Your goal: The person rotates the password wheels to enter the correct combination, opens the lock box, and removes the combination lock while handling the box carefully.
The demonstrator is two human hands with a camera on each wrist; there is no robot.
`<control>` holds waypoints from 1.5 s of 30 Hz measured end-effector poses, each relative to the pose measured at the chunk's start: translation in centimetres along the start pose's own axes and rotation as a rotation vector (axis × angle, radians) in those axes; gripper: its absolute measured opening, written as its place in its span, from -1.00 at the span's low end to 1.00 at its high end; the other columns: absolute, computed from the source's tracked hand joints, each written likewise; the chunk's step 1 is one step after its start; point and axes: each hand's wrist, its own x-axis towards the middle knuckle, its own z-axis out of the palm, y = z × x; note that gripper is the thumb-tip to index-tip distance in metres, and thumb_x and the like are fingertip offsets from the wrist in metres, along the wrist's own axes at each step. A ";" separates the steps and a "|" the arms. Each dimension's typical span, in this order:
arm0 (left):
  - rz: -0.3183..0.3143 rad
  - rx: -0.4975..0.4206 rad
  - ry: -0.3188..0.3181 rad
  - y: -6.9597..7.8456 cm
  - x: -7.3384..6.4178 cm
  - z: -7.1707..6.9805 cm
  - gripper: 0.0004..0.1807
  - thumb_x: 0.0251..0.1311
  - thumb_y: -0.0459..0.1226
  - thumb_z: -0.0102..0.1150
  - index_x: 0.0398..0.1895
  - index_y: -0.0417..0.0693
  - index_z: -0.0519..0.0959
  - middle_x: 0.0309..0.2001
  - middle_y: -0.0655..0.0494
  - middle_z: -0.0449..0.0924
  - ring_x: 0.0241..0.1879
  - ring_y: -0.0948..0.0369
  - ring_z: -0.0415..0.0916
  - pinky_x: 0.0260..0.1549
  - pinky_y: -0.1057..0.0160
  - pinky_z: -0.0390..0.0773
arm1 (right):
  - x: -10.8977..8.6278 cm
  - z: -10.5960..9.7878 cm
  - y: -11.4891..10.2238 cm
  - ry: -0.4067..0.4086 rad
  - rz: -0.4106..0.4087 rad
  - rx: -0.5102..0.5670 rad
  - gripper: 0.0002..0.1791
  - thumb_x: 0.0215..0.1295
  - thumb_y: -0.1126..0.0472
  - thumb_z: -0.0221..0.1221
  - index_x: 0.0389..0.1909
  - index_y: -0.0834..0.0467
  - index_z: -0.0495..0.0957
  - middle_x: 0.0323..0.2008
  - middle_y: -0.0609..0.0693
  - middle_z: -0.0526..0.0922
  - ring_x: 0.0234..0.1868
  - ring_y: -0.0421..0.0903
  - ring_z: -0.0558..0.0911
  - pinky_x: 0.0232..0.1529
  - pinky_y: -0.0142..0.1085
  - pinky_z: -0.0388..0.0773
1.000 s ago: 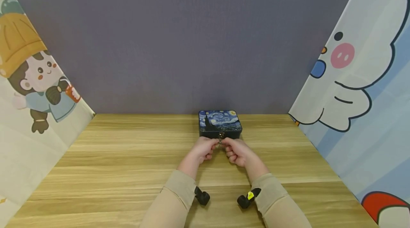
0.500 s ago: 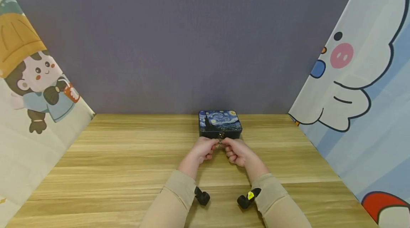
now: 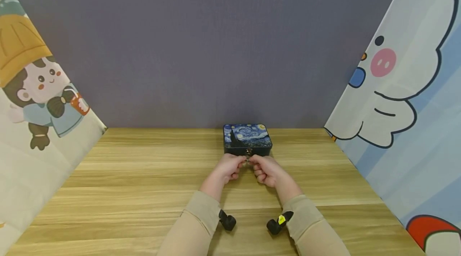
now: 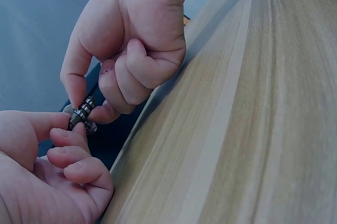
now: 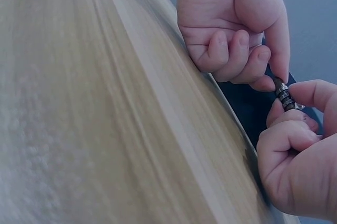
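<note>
Bearing box (image 3: pixel 248 136), tabletop (image 3: pixel 144 184) fronts grey backdrop (image 3: pixel 216 48).

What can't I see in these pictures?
Head view: inside the box, hidden by its closed lid.
Wrist views: any marks on the ringed metal piece, too small; the left hand and right hand cover part.
Head view: the rest of the red shape, cut off by the right edge.
</note>
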 end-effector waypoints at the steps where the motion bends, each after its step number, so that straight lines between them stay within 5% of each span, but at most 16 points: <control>1: 0.000 0.000 0.001 0.0 0.0 0.0 -0.71 0.43 -0.24 0.12 -0.40 -0.30 0.49 -0.64 0.17 0.29 -0.73 0.30 0.08 -0.72 0.36 0.15 | 0.0 0.0 0.0 0.000 -0.001 -0.001 -0.87 0.32 0.23 0.16 -0.41 0.18 0.48 -0.69 -0.20 0.17 -0.75 -0.34 0.10 -0.75 -0.51 0.01; 45: -0.005 -0.040 0.016 -0.3 0.4 0.1 -0.70 0.40 -0.21 0.15 -0.41 -0.30 0.51 -0.63 0.17 0.30 -0.74 0.32 0.07 -0.74 0.37 0.13 | 0.0 -0.1 -0.1 -0.019 -0.006 0.003 -0.84 0.37 0.22 0.17 -0.41 0.17 0.48 -0.68 -0.19 0.17 -0.75 -0.34 0.11 -0.77 -0.51 0.04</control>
